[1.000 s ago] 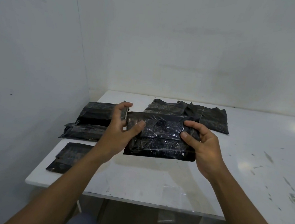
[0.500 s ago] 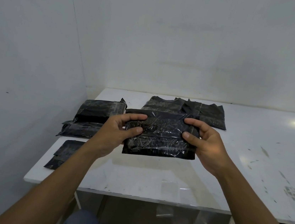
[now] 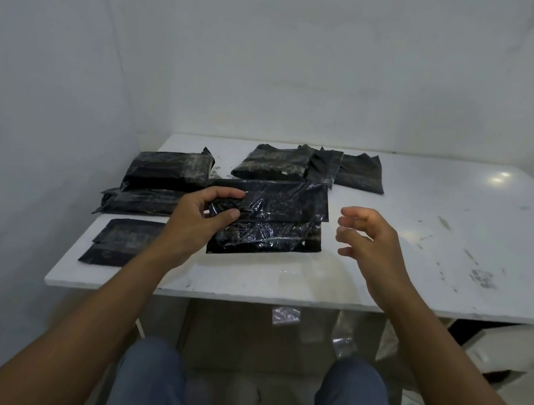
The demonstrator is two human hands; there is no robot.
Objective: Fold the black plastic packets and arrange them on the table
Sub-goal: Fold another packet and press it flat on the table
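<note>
**Head view: packet (image 3: pixel 270 223) gripped by left hand (image 3: pixel 201 219), more left to fold**

Left hand pinches the packet's left end, thumb on top and fingers curled over its far edge. The packet sits over the middle of the table (image 3: pixel 419 261). It is glossy and creased, with one layer lapped over another, so it looks at least partly folded. Whether its near edge rests on the table or hangs just above it, I cannot tell. Right hand (image 3: pixel 367 238) is free just right of the packet and apart from it, fingers loosely spread and slightly bent, holding nothing.

Done, as far as can be judged: the left stack (image 3: pixel 166 173) near the wall, two bulky folded bundles lying one on the other, just beyond the left hand. These look finished and placed.

Less sure: the flat packets (image 3: pixel 119 241) at the table's near-left corner lie thin and overlapping. They may be folded or waiting; the view does not settle it. The back pile (image 3: pixel 310 165) at the far edge, several rumpled packets overlapping, looks like the supply not yet folded.

The task seems around its middle: one packet in work, a few set down, several left. The packet in hand probably needs its fold closed or pressed, then a place on or beside the left stack.
</note>
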